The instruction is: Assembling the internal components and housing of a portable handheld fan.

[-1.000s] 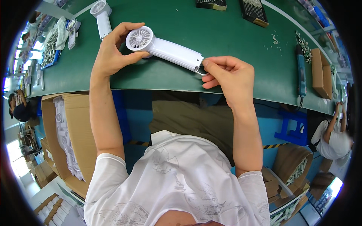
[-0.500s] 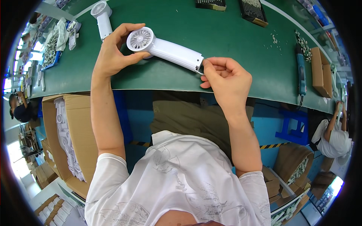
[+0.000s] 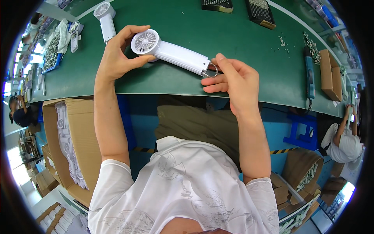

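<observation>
White plastic forms the handheld fan (image 3: 179, 56) in front of you, its round grille toward your left and its handle slanting right and toward your body. Your left hand (image 3: 119, 54) is wrapped round the fan's head, thumb at the near rim and fingers on the far side, so it has the fan in its grasp. Your right hand (image 3: 239, 80) is at the handle's end, beside the metal loop (image 3: 216, 72) there; its thumb and fingers are parted and not clenched, though whether a fingertip touches the loop from behind cannot be told. Under the fan spreads your green table (image 3: 163, 85); whether the two touch is unclear.

Just past your left hand, a second white fan (image 3: 108, 27) lies beyond and left of the one you hold. Well to the right of your fan you have scattered small pieces (image 3: 282, 42), then a blue-grey power screwdriver (image 3: 309, 74) and, past that, an open cardboard box (image 3: 328, 78). Beyond the fan, toward the table's far side, sits a black tray (image 3: 260, 16). Well left of the fan is a blue bin (image 3: 59, 61) of small parts. Farthest to its right, a co-worker in white (image 3: 344, 148) sits apart from you.
</observation>
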Available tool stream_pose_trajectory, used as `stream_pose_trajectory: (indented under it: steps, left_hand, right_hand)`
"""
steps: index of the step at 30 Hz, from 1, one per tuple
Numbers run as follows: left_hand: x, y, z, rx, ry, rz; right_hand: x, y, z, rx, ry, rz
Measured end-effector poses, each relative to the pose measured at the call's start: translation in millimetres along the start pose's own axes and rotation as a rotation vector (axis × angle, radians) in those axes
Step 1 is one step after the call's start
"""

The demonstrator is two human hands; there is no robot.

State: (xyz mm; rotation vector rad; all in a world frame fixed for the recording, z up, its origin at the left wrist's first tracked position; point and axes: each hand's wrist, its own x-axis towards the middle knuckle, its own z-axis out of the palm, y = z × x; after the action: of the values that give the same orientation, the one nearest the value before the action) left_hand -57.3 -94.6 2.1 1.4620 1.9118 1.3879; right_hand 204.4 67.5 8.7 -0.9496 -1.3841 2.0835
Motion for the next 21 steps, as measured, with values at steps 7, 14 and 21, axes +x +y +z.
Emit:
stream_pose_trajectory:
  steps: [7, 14, 21]
  left_hand:
    - [-0.5, 0.8, 1.0, 0.005, 0.004, 0.004]
    - [-1.0, 1.3, 1.8, 0.044, 0.008, -0.001]
    - [-2.3, 0.2, -1.5, 0.082, 0.009, 0.05]
  right_hand:
    - [6.0, -6.6, 3.6, -0.11, -0.085, 0.009]
    - [14.9, -18.0, 9.4, -0.267, -0.115, 0.111]
    - [6.5, -19.9, 8.5, -0.269, -0.152, 0.094]
